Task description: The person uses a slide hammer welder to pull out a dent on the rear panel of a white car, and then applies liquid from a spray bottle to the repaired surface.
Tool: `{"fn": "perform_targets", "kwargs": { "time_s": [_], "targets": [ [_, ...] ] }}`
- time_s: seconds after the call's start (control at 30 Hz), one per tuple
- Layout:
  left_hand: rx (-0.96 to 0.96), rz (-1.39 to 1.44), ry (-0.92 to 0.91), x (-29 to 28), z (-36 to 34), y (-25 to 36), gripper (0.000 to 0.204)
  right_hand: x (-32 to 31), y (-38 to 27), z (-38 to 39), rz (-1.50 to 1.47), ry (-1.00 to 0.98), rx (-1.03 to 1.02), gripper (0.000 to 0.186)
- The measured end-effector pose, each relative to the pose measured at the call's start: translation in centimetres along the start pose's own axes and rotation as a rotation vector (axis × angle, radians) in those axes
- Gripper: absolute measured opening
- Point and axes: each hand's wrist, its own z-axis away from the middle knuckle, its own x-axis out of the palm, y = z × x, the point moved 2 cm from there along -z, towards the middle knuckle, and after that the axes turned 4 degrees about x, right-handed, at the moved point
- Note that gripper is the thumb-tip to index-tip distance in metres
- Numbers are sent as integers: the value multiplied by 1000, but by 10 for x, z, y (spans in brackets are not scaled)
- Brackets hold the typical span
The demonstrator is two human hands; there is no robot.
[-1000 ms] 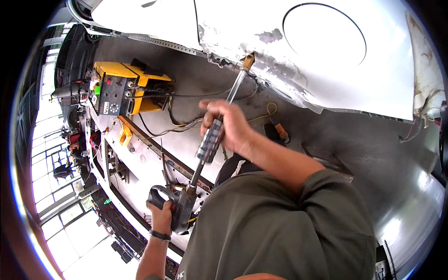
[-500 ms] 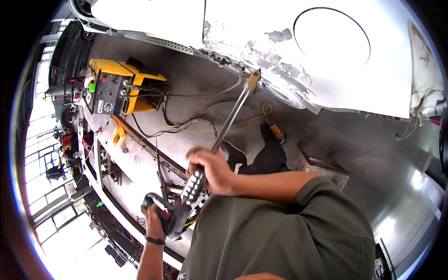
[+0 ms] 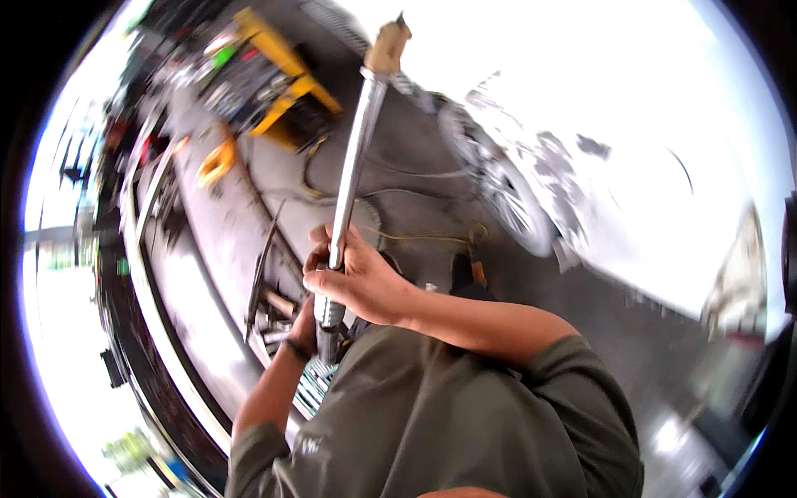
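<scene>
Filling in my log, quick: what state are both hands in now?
Left hand: partly hidden, grip can't be told.
Right hand: closed, holding the metal rod.

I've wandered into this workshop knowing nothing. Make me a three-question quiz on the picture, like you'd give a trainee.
1. True or false: in the picture, the wheel shows to the right of the shiny rod.

2. What colour are the panels of the boxy machine at the upper left?
a) blue
b) yellow
c) pink

3. Fill in the side: the fingers seen wrapped around the rod are the person's ____ ones.

Key: 1. True. 2. b. 3. Right.
</scene>
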Motion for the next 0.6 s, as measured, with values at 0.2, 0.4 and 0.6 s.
{"fn": "perform_targets", "kwargs": {
  "time_s": [0.2,0.4,0.6],
  "targets": [
    [40,373,-433,-54,-35,-22,42,72,-27,-28,787,-536,-254,82],
    [-123,481,-69,-129,-24,-136,36,-20,68,-75,668,-456,357,44],
    [249,675,-228,-170,-45,-171,36,-241,150,-50,678,156,764,25]
  ]
}}
